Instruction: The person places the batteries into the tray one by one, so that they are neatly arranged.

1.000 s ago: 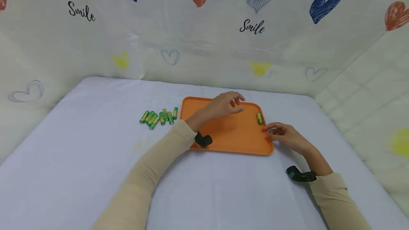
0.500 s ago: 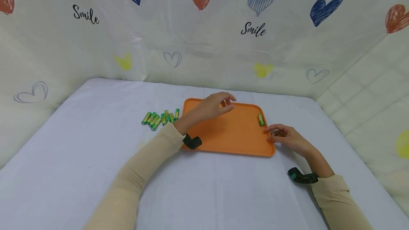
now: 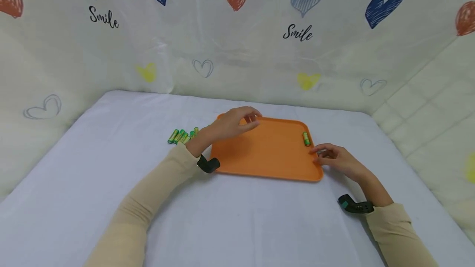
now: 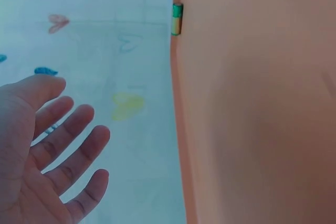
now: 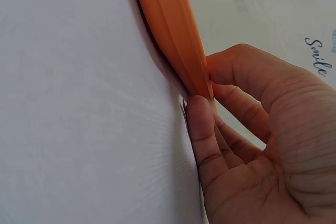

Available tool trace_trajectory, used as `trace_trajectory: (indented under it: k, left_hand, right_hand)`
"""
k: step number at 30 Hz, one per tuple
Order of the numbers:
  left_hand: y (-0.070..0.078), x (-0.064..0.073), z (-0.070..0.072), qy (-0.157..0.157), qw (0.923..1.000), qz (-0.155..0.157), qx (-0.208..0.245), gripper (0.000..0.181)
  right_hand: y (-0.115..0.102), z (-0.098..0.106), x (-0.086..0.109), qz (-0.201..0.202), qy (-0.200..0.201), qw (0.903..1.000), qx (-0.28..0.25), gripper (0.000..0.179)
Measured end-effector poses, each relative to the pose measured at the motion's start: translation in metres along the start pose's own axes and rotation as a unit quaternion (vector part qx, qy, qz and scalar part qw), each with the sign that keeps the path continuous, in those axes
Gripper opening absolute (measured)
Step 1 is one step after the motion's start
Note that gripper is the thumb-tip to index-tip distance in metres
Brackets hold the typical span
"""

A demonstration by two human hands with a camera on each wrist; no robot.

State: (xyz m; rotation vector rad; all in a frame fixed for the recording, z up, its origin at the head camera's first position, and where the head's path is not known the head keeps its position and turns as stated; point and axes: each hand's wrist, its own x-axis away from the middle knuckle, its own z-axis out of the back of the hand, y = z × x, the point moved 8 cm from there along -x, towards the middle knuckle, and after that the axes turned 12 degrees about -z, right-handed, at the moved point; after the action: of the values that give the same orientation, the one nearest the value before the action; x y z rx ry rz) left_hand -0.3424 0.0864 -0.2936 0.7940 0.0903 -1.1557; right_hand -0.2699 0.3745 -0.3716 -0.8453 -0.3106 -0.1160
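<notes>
An orange tray (image 3: 274,151) lies on the white-covered table. Over its far left part my left hand (image 3: 233,123) hangs with relaxed, spread fingers and an empty palm, as the left wrist view also shows. At the tray's right side, my right hand (image 3: 339,160) pinches the rim between thumb and fingers; the right wrist view shows the thumb (image 5: 202,121) against the edge. One green-and-yellow battery (image 3: 306,139) lies inside the tray by the right rim, just beyond the right fingers. Several more batteries (image 3: 178,136) lie left of the tray, partly hidden behind the left wrist.
White cloth (image 3: 237,221) covers the table in front of the tray. Behind it hangs a pale curtain (image 3: 252,52) printed with hearts and the word Smile. A black wrist strap (image 3: 355,205) sits on the right wrist, another (image 3: 208,164) on the left.
My left hand has moved left across the tray, and its wrist now covers part of the loose batteries. My right hand stays at the tray's right rim. The view has shifted slightly.
</notes>
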Motion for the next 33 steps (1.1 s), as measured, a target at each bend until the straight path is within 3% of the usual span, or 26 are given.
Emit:
trace_trajectory:
  k: [9, 23, 33]
  left_hand:
    - [-0.011, 0.026, 0.019, -0.004, 0.9997, -0.01, 0.021, 0.032]
    - [-0.03, 0.075, 0.05, -0.024, 0.9988, 0.032, 0.027, 0.049]
    - [-0.052, 0.115, 0.073, -0.02, 0.9973, 0.07, 0.01, 0.045]
  right_hand:
    - [0.001, 0.002, 0.0, 0.009, 0.004, 0.9998, 0.018, 0.045]
    - [0.001, 0.001, -0.005, 0.015, 0.003, 0.9997, 0.02, 0.044]
    - [0.004, 0.001, -0.006, 0.014, 0.0, 0.9998, 0.012, 0.045]
